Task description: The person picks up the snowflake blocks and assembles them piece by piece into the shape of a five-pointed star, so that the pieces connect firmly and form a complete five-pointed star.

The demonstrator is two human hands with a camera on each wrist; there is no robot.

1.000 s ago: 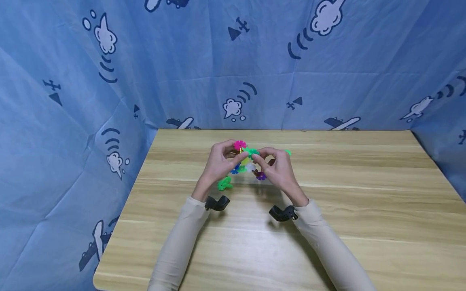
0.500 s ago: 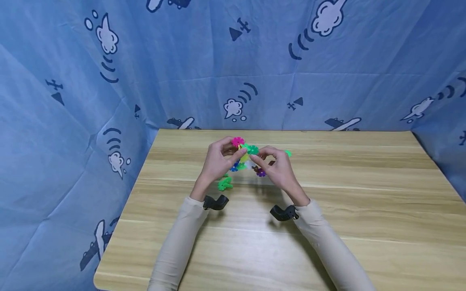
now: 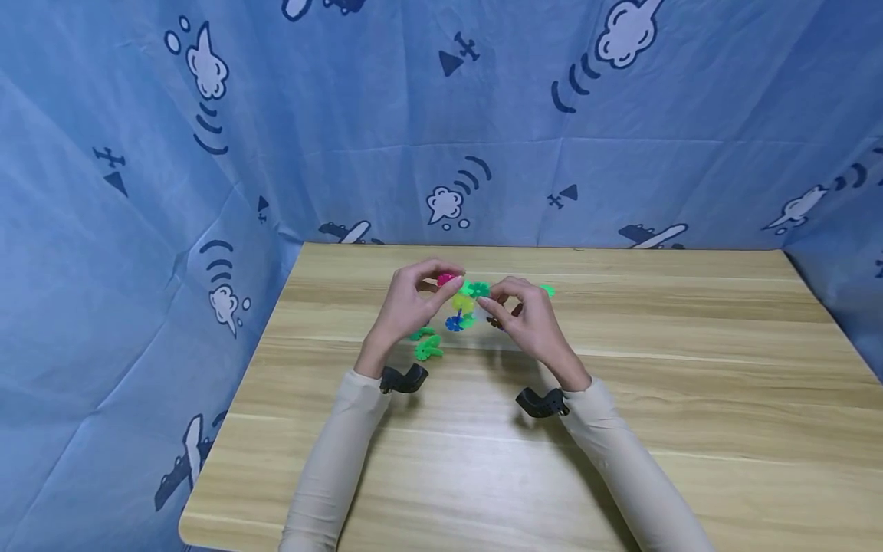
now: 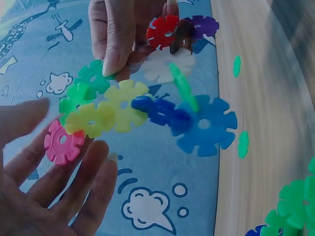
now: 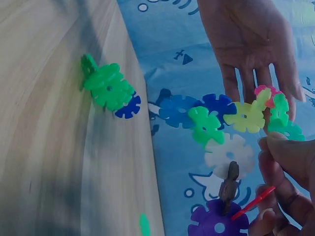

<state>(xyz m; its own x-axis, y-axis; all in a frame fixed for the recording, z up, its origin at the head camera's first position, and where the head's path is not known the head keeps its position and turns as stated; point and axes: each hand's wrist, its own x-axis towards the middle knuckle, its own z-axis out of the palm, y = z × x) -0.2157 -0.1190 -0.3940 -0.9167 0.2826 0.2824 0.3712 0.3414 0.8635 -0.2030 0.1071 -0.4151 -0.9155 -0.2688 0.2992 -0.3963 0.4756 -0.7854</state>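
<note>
A chain of interlocking snowflake discs hangs above the table, held by my right hand (image 3: 530,316), which pinches a green disc (image 5: 290,132) between thumb and fingers. It links green, yellow (image 4: 127,96), blue (image 4: 216,132), white (image 4: 160,69), brown (image 5: 229,189), red (image 4: 160,37) and purple (image 5: 206,221) discs. At its upper left end sits a pink disc (image 4: 55,143). My left hand (image 3: 408,303) is spread around that end, thumb apart from the discs. Its fingers lie behind the pink disc; whether they touch it I cannot tell.
Joined green discs (image 5: 108,88) with a dark blue one (image 5: 129,108) lie on the wooden table (image 3: 621,429) below my left hand. Another green disc (image 3: 548,290) lies beyond my right hand. A blue patterned curtain (image 3: 359,100) stands behind the table.
My left hand has loosened from the chain and shifted slightly left, its thumb lifting away. The pink end has tilted and dropped a little. My right hand keeps its pinch.
</note>
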